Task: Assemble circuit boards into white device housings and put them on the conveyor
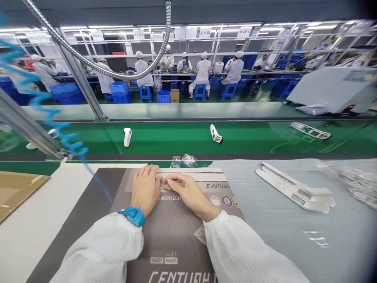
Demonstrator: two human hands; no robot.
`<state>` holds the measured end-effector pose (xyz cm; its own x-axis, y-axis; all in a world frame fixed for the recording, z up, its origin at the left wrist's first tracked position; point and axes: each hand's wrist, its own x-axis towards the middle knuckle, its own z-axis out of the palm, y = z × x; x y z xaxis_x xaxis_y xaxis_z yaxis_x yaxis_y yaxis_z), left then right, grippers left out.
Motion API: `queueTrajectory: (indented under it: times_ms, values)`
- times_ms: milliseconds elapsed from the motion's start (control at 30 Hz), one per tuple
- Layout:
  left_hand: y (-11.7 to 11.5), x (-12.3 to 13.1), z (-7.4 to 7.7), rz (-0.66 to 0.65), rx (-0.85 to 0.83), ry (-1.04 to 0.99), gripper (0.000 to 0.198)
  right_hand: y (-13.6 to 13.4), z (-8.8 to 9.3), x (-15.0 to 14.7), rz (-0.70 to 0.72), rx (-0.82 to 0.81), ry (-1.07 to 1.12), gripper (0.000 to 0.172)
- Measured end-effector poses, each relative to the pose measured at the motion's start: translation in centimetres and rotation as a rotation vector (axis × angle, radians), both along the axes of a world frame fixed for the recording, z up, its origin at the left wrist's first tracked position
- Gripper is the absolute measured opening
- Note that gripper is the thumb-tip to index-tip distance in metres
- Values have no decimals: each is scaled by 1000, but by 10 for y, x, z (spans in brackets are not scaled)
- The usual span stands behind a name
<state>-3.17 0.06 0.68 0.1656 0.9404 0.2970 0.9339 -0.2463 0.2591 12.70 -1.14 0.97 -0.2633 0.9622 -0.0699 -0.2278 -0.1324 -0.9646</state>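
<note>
Working at a white assembly bench (38, 239) in a large factory hall, a person in a white pleated smock faces a long production line. Across the aisle, co-workers in white smocks & caps (203, 72) sit at a far bench among blue plastic stools (200, 92) & blue plastic crates (119, 89). A green conveyor belt (176, 137) runs just beyond the bench, carrying 2 small white plastic parts (127, 136) & a long white-framed green part (310, 130), all well apart.

On the bench R side, a grey anti-static mat (279, 236) holds long white plastic strips (294, 186), stacked & overlapping, beside a heap of clear plastic bags (353, 181). A tan cardboard sheet (17, 192) lies far L.

Centre: a dark grey printed MONTECH carton (173, 243), flat on the bench, w/ a pale strip (190, 175) across its far end & a small clear bag (182, 161) just past that edge. L hand (145, 188) & R hand (188, 192) lie palm down on the strip, fingers curled, fingertips nearly touching; can't tell if either grips it. Blue wrist strap (134, 216) on L wrist, its blue coiled cord (50, 114) trailing up & away.
</note>
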Motion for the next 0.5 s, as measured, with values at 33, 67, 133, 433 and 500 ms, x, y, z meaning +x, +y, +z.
queueTrajectory:
  times_ms: [33, 67, 133, 433, 500]
  values:
    - [0, 0, 0, 5, 3, -12, 31, 0, 0, 0, -5, -5, -4, 23]
    - [-1, 1, -1, 11, 5, -25, 30, 1, 0, 1, -10, -10, -6, 23]
    - [0, 1, -2, 28, 6, -55, 28, 2, -1, 2, -10, -5, -14, 23]
    - [0, 0, -3, 42, 9, -96, 23, 1, 3, 11, 97, 40, -163, 28]
    - [0, 0, -3, 48, 0, -100, 20, 7, 9, 23, 183, 52, -262, 31]
